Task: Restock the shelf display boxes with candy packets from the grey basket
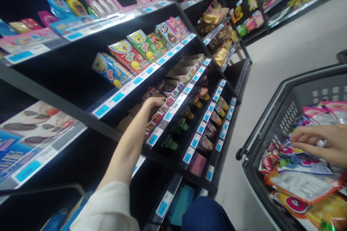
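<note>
My left hand [156,101] reaches into a row of small display boxes [157,117] on a middle shelf, just behind the price strip. Its fingertips dip among the dark candy packets [166,87] there, so I cannot see what they touch. On the right, my right hand [322,143] hovers over a grey shopping basket [291,79], slightly blurred, with a gap between thumb and fingers and nothing visible in it. Bagged sweets fill the basket, among them an orange bag [303,186] and pink-topped packs [325,108].
Colourful cartoon boxes [128,56] stand on the shelf above. Jelly cups [184,122] and small packets [207,135] sit on lower shelves. Toy-like packages [73,5] line the top shelf. My knee [207,214] is low in front; pale floor [295,39] runs along the shelving.
</note>
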Available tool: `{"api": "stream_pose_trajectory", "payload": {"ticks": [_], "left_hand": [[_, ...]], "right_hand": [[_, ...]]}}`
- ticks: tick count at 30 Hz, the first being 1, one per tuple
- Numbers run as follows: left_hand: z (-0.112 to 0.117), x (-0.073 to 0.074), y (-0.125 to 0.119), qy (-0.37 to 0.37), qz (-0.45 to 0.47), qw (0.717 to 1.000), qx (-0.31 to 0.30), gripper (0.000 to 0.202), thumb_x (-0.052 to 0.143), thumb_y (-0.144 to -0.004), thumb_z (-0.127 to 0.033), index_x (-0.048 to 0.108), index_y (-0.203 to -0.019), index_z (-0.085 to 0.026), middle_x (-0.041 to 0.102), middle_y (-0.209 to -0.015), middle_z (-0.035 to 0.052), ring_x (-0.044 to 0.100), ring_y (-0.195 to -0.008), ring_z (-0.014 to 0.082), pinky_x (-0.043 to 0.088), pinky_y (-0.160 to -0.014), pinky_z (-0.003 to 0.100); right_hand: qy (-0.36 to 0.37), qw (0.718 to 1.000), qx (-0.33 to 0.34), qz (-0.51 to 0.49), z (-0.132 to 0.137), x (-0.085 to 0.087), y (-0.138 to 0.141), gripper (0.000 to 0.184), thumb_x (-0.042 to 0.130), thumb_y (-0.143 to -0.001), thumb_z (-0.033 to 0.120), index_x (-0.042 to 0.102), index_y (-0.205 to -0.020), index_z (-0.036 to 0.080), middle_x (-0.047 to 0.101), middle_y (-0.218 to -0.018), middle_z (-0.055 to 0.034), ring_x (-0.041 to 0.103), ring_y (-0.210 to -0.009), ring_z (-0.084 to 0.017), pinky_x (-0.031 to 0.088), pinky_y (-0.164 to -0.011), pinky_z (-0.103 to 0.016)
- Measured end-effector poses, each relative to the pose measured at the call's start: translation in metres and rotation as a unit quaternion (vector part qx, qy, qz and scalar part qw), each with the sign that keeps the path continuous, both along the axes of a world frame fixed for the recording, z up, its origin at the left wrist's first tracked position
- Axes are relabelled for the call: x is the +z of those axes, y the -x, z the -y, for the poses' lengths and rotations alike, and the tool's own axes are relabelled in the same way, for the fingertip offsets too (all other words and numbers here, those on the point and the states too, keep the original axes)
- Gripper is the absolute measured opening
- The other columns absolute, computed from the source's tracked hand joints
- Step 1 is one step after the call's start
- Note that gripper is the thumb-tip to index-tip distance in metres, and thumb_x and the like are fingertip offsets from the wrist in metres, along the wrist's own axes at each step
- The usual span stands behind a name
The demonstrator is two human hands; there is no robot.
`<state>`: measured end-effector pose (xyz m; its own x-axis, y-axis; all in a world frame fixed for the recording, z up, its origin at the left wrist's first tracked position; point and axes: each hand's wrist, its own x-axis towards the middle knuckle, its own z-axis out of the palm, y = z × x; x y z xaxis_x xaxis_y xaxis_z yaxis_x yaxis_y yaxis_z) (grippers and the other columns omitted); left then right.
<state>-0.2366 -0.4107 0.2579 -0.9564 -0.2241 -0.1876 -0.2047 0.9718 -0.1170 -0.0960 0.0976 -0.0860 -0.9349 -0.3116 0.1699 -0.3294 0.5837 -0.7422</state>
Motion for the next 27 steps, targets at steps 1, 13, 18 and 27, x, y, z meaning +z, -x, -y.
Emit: {"api": "stream_pose_trajectory", "payload": {"ticks": [1, 13, 18, 27], "left_hand": [[0.000, 0.001, -0.001, 0.001, -0.002, 1.000, -0.005, 0.049, 0.082, -0.060, -0.033, 0.077, -0.107, -0.021, 0.079, -0.107, 0.0061, 0.076, -0.093, 0.0231, 0.061, -0.075, 0.025], [0.001, 0.000, 0.007, 0.151, -0.180, 0.972, -0.022, 0.062, 0.076, -0.075, -0.020, 0.067, -0.136, -0.012, 0.065, -0.140, 0.0206, 0.065, -0.128, 0.0333, 0.054, -0.106, 0.032], [-0.004, -0.005, 0.002, 0.129, -0.147, 0.981, -0.009, 0.049, 0.072, -0.075, -0.009, 0.076, -0.123, -0.015, 0.074, -0.127, 0.0130, 0.073, -0.109, 0.0251, 0.056, -0.093, 0.023], [-0.045, 0.001, -0.003, 0.072, -0.350, 0.934, 0.014, 0.034, 0.046, -0.103, -0.026, 0.068, -0.127, -0.018, 0.073, -0.121, 0.0101, 0.070, -0.109, 0.0223, 0.055, -0.098, 0.030]], "right_hand": [[0.000, 1.000, 0.001, 0.000, 0.002, 0.006, -0.002, 0.055, 0.048, -0.081, 0.075, 0.076, -0.088, 0.028, 0.074, -0.083, -0.0032, 0.071, -0.078, -0.027, 0.057, -0.076, -0.044], [-0.011, 0.999, 0.023, 0.027, 0.002, 0.027, -0.011, 0.059, 0.044, -0.083, 0.075, 0.075, -0.091, 0.026, 0.074, -0.089, -0.0057, 0.071, -0.084, -0.028, 0.056, -0.081, -0.045], [-0.032, 0.997, 0.019, 0.075, 0.006, 0.044, -0.015, 0.063, 0.040, -0.070, 0.077, 0.074, -0.087, 0.027, 0.074, -0.088, -0.0055, 0.072, -0.084, -0.029, 0.057, -0.085, -0.047], [-0.026, 0.997, 0.015, 0.077, 0.006, 0.036, -0.010, 0.054, 0.044, -0.069, 0.073, 0.073, -0.084, 0.031, 0.074, -0.085, -0.0054, 0.072, -0.081, -0.028, 0.057, -0.081, -0.047]]}}
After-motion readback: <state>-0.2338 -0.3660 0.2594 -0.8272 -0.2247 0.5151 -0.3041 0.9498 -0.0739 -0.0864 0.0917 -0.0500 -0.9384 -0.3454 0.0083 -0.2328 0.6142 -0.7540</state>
